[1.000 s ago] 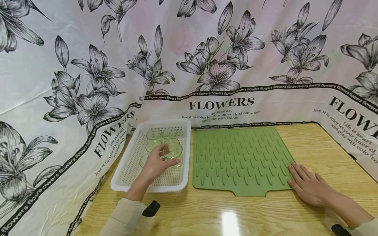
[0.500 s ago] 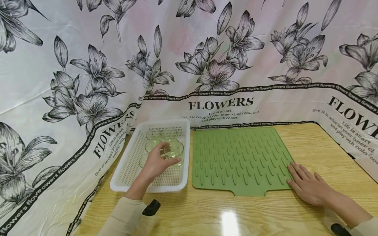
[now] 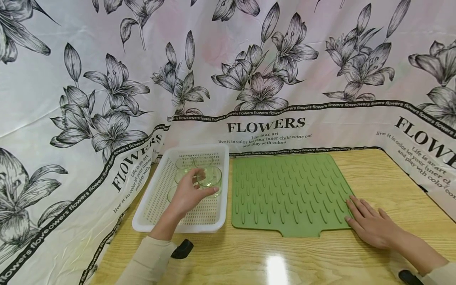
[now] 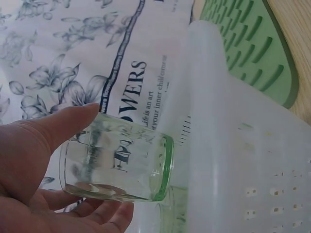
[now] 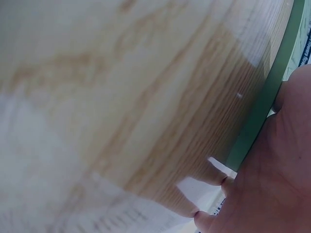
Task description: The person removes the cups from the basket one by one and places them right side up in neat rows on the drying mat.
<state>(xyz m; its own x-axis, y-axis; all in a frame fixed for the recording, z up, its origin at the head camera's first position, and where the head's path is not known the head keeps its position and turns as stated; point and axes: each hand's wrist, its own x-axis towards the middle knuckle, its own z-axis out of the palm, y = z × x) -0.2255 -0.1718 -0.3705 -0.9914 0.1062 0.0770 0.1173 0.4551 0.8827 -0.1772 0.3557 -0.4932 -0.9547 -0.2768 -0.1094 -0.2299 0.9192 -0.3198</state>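
My left hand [image 3: 187, 194] grips a clear drinking glass [image 4: 119, 162] between thumb and fingers, above the white perforated basket [image 3: 226, 198]. In the left wrist view the glass lies tilted on its side, its thick green-tinted base towards the basket wall. Several more clear glasses [image 3: 184, 161] stand in the basket, partly hidden by the hand. My right hand [image 3: 374, 225] rests flat on the table, fingertips touching the right edge of the green ridged mat [image 3: 285, 190]. It holds nothing.
The mat lies right of the basket on the wood-grain table [image 3: 242, 257]. A white curtain [image 3: 199, 99] printed with flowers and lettering hangs behind and along both sides. A light reflection shows near the front of the table.
My left hand has risen slightly with the glass in its grip, still over the basket. The right hand has stayed at the mat's edge.
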